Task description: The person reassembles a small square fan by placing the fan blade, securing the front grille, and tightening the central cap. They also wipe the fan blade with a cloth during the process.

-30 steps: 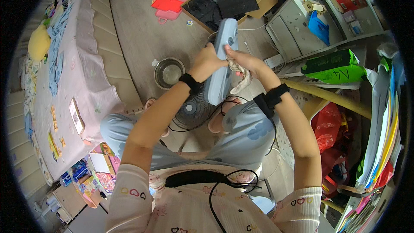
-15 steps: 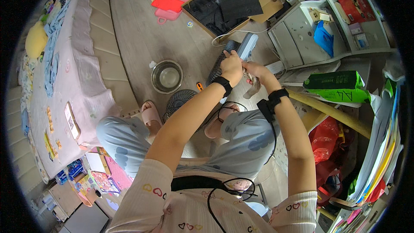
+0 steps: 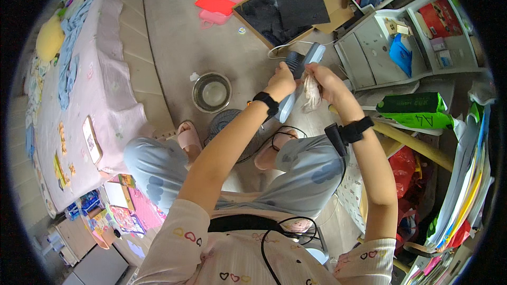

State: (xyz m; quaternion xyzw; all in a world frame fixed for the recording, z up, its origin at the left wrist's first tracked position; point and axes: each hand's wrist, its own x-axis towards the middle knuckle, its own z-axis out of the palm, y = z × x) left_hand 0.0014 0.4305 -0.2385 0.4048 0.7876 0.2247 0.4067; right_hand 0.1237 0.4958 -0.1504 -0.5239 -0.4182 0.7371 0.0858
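Observation:
A long light-blue appliance part (image 3: 315, 54) with a dark grey ribbed side (image 3: 294, 60) slants in front of me, above the floor. My left hand (image 3: 281, 82) is closed round its ribbed side. Against its other side is my right hand (image 3: 326, 82), closed on a crumpled whitish cloth (image 3: 311, 95) that hangs below the fingers. Below them, near my feet, lies a round dark grey mesh piece (image 3: 232, 126), partly hidden by my left forearm.
A steel bowl (image 3: 212, 93) stands on the floor to the left. Ahead lie an open cardboard box (image 3: 338, 13) with black sheets and red and pink flat pieces (image 3: 215, 6). A bed (image 3: 105, 100) borders the left; a grey cabinet (image 3: 359, 55) and a green paper pack (image 3: 412, 104) are right.
My right hand has moved right and the cloth now hangs bunched below it. The blue part has shifted and turned, showing more of its long blue face.

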